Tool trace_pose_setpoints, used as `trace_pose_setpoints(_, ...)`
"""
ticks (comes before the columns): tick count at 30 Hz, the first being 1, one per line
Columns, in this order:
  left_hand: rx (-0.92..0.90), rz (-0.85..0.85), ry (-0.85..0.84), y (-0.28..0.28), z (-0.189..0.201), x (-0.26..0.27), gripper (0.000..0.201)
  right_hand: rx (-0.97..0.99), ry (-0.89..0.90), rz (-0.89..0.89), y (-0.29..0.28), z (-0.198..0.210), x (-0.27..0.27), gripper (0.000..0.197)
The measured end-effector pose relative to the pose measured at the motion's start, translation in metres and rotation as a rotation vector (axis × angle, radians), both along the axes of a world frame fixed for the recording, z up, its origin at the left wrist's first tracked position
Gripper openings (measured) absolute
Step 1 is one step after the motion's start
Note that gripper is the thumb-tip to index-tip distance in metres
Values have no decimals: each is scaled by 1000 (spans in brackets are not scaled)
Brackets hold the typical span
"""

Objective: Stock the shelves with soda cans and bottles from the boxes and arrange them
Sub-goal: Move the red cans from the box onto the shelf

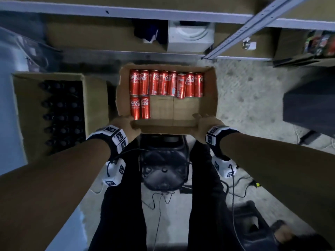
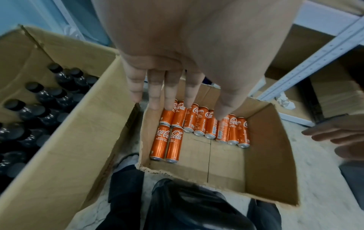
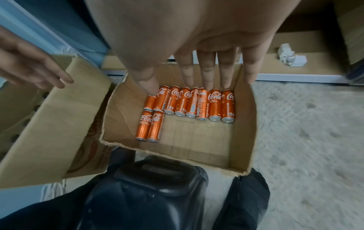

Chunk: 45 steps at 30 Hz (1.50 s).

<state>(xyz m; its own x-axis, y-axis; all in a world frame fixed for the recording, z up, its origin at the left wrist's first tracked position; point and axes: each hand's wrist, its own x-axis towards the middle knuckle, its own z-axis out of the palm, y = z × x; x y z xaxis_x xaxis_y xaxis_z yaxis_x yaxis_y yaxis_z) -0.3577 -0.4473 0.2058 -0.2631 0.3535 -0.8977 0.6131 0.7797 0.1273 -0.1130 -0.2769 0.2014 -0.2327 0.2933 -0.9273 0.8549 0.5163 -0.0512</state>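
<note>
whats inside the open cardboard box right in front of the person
The cardboard box holds ten red Coca-Cola cans lying on their sides: eight in the far row, two nearer at the left. The rest is bare cardboard floor. Nothing inside looks covered.

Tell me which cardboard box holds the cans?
The open cardboard box directly ahead: red soda cans lie inside. The cardboard box on its left holds dark capped bottles.

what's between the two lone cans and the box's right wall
Only bare cardboard floor lies between the two cans and the right wall, seen in the head view.
</note>
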Motion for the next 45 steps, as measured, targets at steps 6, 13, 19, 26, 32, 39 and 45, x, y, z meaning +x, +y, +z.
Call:
trace_pose_setpoints(6, 45, 81, 67, 20, -95, -25, 62, 18, 78, 123, 27, -84, -53, 78)
trace_pose_setpoints(13, 88, 160, 15, 27, -190, -36, 63, -57, 185, 128, 39, -184, -119, 79)
trace_pose_setpoints(19, 108, 270, -19, 24, -253, -34, 36, -154, 109, 278, 16, -263, -145, 76)
trace_pose_setpoints(26, 36, 319, -38, 16, -307, -45, 21, -153, 140, 244, -11, -324, -154, 67)
trace_pose_setpoints(32, 69, 332, -47, 7, -333, -44, 27, -212, 258, -62, -37, -353, -165, 58)
trace_pose_setpoints(39, 107, 320, -17, -5, -353, -37, 37, -183, 255, -481, -68, -388, -171, 64)
trace_pose_setpoints(45, 16, 388, 121, 4, -351, -20, 60, -144, 214, -545, -67, -384, -145, 68)
